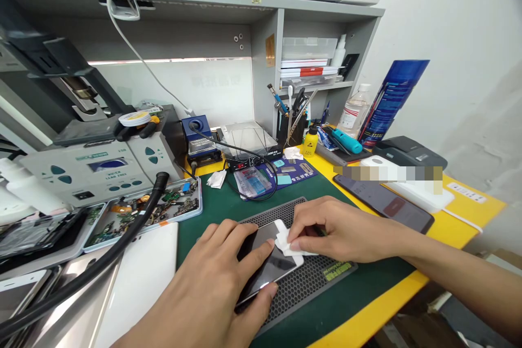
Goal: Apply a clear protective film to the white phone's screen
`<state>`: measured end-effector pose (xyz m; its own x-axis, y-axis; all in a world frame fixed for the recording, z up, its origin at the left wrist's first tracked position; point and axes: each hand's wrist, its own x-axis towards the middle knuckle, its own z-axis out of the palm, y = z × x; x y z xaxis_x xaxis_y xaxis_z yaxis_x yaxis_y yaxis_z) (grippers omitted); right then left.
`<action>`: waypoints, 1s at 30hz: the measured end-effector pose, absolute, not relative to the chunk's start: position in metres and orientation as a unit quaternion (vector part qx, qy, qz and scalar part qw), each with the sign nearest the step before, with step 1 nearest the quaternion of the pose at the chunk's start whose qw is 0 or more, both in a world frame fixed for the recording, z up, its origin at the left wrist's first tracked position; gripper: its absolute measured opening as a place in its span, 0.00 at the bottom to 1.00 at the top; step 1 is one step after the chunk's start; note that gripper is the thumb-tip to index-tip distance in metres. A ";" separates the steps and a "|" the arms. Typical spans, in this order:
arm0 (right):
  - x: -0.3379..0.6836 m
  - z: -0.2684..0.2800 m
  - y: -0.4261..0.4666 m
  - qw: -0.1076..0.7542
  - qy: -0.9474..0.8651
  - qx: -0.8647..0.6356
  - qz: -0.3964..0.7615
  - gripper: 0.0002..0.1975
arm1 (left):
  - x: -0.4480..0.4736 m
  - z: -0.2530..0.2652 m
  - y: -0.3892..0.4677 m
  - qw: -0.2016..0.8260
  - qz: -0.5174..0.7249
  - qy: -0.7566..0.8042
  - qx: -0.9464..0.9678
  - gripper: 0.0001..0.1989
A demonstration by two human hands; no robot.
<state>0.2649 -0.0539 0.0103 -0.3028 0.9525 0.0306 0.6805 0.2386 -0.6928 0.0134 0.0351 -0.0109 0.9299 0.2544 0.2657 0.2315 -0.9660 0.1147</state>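
Observation:
A white-framed smartphone (271, 263) with a dark screen lies at a slant on a black perforated mat (297, 296). My left hand (228, 277) grips the phone: the thumb is along its near edge, the fingers reach over its far side, and the index fingertip touches the glass. Pinched between the thumb and fingers of my right hand (330, 231) is a folded white tissue (283, 242), pressed to the phone's right end. Part of the screen is hidden under my left hand and the tissue.
At the left stand a hot-air station (106, 166) and a tray (199, 204) of circuit boards, with a black hose (150, 212) crossing in front. Behind are a soldering station (199, 138) and a yellow bottle (310, 142). Another phone (381, 201) lies at the right.

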 end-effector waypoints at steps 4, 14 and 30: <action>0.264 0.010 -0.054 0.226 -0.749 -0.545 0.301 0.07 | 0.014 -0.012 0.036 0.036 0.143 0.123 0.981 0.21; 0.264 0.006 -0.053 0.248 -0.738 -0.567 0.268 0.06 | 0.012 -0.010 0.034 0.029 0.139 0.127 0.982 0.21; 0.261 0.000 -0.049 0.265 -0.726 -0.593 0.226 0.07 | 0.014 -0.009 0.035 0.069 0.134 0.150 0.977 0.20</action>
<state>0.2609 -0.0488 0.0004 -0.1571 0.9806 0.1173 0.7405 0.1955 -0.6430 0.0142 0.0354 -0.0093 0.9188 0.3121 0.2417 0.2749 -0.9453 0.1757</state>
